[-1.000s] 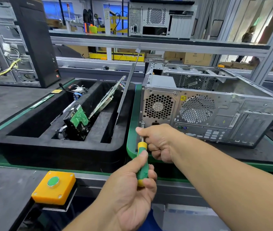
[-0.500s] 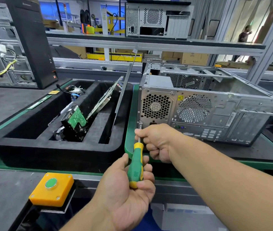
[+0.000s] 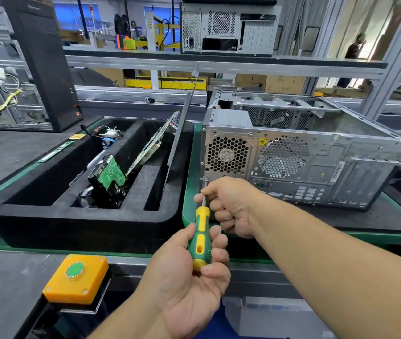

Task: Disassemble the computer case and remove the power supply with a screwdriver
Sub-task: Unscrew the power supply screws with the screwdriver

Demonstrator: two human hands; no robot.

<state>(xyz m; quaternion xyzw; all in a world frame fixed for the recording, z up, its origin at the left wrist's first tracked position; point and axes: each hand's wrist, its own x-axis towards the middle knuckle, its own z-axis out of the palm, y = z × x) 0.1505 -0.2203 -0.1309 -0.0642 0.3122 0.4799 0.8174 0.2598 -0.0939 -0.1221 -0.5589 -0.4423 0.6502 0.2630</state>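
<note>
- Case [image 3: 300,152] lies on its side on a green-edged mat [image 3: 390,237], rear panel facing the camera, side cover off, interior open on top.
- PSU [image 3: 227,155] is seated in the rear-left corner of the case; its honeycomb fan grille shows through the back panel.
- Left hand [image 3: 189,272] is wrapped round the screwdriver [image 3: 202,234] handle (green/yellow), thumb up along the grip.
- Right hand [image 3: 229,206] is curled, fingertips pinching the bare shaft just above the handle to steady it.
- Tip sits at the lower-left edge of the rear panel, below the PSU grille. Can't tell whether it's actually seated in a screw head; fingers block that spot.
- Step, as I read it: working a PSU mounting screw on the rear panel. More screws visible around the grille, so PSU removal looks early to mid.
- Next move needs: driver kept square to the panel, axial pressure while turning, right-hand fingers guiding so the tip doesn't cam out. Catch the screw when it frees.
- Left of the case: black foam tray [image 3: 79,226] holding a drive, a board and a metal panel, well apart from the hands.
</note>
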